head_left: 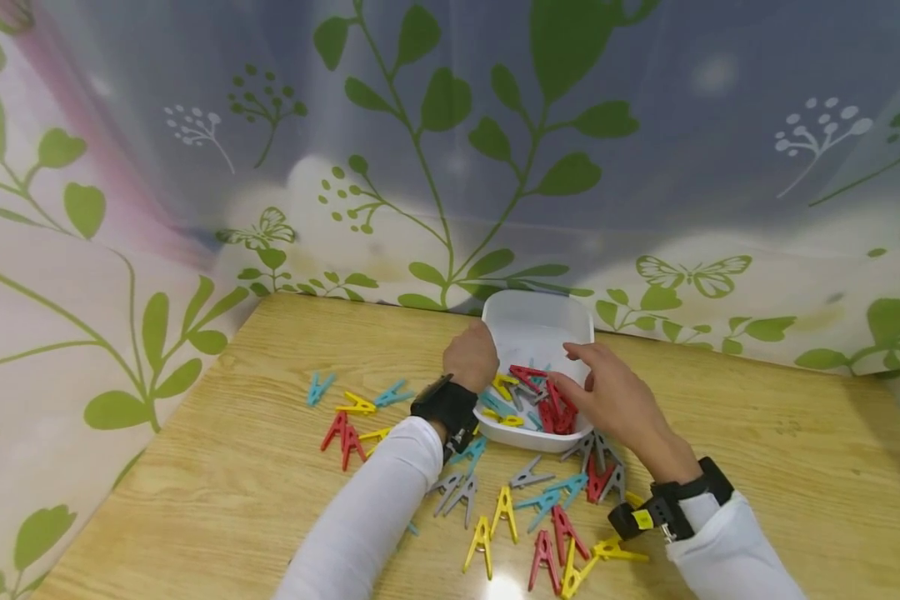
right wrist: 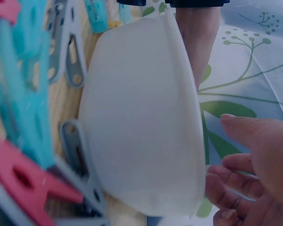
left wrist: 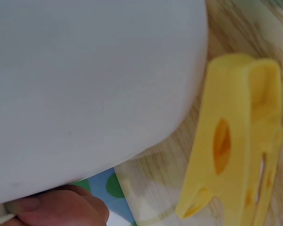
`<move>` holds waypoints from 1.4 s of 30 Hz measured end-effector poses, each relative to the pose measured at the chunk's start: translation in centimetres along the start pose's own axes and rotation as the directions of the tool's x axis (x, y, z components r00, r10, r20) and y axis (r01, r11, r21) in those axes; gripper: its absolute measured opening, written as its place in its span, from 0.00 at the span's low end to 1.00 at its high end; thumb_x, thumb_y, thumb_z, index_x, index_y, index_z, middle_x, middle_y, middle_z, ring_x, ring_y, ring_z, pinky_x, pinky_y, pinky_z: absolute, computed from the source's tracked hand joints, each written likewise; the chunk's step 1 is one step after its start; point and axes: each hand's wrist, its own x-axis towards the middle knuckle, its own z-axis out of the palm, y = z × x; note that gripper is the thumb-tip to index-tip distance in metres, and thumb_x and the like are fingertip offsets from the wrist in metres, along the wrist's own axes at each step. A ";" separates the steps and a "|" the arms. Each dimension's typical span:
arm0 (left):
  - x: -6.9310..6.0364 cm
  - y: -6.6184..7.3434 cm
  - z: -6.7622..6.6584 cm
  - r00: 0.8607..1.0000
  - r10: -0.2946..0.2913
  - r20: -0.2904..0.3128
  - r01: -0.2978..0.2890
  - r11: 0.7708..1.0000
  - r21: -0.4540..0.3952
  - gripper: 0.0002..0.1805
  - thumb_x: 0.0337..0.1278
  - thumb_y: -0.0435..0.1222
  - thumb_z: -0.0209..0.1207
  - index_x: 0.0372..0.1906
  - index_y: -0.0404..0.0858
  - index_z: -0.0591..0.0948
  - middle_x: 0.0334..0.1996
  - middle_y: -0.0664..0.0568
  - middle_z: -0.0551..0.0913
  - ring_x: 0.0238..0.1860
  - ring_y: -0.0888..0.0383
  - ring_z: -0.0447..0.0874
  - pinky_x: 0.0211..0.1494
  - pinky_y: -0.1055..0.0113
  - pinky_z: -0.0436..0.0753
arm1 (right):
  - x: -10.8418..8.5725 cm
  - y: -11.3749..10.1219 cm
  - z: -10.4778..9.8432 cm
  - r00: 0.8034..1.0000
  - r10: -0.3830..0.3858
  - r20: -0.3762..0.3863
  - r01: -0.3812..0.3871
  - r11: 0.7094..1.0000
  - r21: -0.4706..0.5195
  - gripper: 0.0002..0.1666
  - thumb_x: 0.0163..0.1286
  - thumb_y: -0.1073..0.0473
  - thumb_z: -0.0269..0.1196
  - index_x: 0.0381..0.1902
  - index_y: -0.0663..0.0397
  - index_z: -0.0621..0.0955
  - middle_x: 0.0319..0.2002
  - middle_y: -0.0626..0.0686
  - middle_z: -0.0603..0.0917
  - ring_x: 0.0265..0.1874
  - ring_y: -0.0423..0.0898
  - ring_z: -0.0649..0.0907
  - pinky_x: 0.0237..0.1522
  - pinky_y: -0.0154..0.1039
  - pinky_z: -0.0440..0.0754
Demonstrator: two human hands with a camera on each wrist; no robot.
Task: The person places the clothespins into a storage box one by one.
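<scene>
White container, yellow clip beside, wooden tabletop

Two hands, one table, one white tub, five red clothespins outside it; other clothespins overlap uncountably

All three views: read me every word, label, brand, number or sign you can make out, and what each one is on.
No readable text in any view.
Yellow label on the black right wrist strap: any marking is too small to read.
White tub: no lettering visible.
Clothespins, such as the yellow clothespin close up: no lettering visible.
Cloth backdrop: printed leaves and butterflies, no words.
</scene>
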 end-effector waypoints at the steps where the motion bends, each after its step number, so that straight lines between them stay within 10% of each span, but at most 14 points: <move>1: 0.0 0.0 0.0 1.000 0.002 -0.006 -0.002 1.000 0.000 0.17 0.65 0.35 0.55 0.54 0.30 0.72 0.26 0.43 0.82 0.28 0.47 0.83 0.29 0.57 0.81 | -0.2 0.1 -0.1 1.000 -0.002 -0.003 0.002 1.000 0.003 0.31 0.72 0.48 0.57 0.65 0.61 0.70 0.55 0.59 0.75 0.28 0.44 0.75 0.24 0.39 0.71; 19: -0.2 -0.4 -0.6 1.000 -0.015 -0.002 0.015 1.000 0.002 0.13 0.66 0.35 0.53 0.49 0.30 0.73 0.29 0.42 0.82 0.30 0.47 0.84 0.31 0.57 0.82 | -2.8 4.7 -0.4 0.989 0.127 -0.076 -0.125 0.992 0.020 0.21 0.73 0.60 0.52 0.60 0.64 0.74 0.53 0.64 0.74 0.27 0.48 0.74 0.23 0.40 0.70; 25: -0.2 -0.2 -0.6 1.000 -0.009 0.005 0.009 1.000 0.010 0.13 0.67 0.35 0.53 0.50 0.30 0.73 0.28 0.42 0.82 0.30 0.47 0.84 0.30 0.57 0.82 | -3.2 7.0 -0.5 0.998 -0.044 0.050 0.046 0.998 -0.037 0.25 0.68 0.74 0.47 0.62 0.65 0.72 0.57 0.69 0.68 0.44 0.60 0.78 0.34 0.49 0.76; 32: -0.2 0.0 -0.5 1.000 -0.018 -0.018 0.018 1.000 0.023 0.13 0.66 0.35 0.53 0.49 0.31 0.74 0.28 0.42 0.82 0.29 0.47 0.84 0.30 0.57 0.82 | -2.8 8.3 -0.2 0.959 -0.237 0.156 0.259 0.957 -0.134 0.26 0.64 0.76 0.55 0.60 0.61 0.75 0.61 0.65 0.70 0.55 0.66 0.74 0.49 0.61 0.74; 42: -0.3 0.2 -0.4 1.000 -0.001 -0.004 0.001 1.000 0.012 0.13 0.66 0.35 0.54 0.49 0.30 0.74 0.28 0.42 0.82 0.29 0.47 0.84 0.30 0.57 0.82 | -3.8 8.4 -0.6 0.979 -0.108 0.171 0.135 0.978 -0.156 0.16 0.65 0.67 0.62 0.52 0.62 0.80 0.47 0.59 0.76 0.44 0.55 0.79 0.42 0.52 0.79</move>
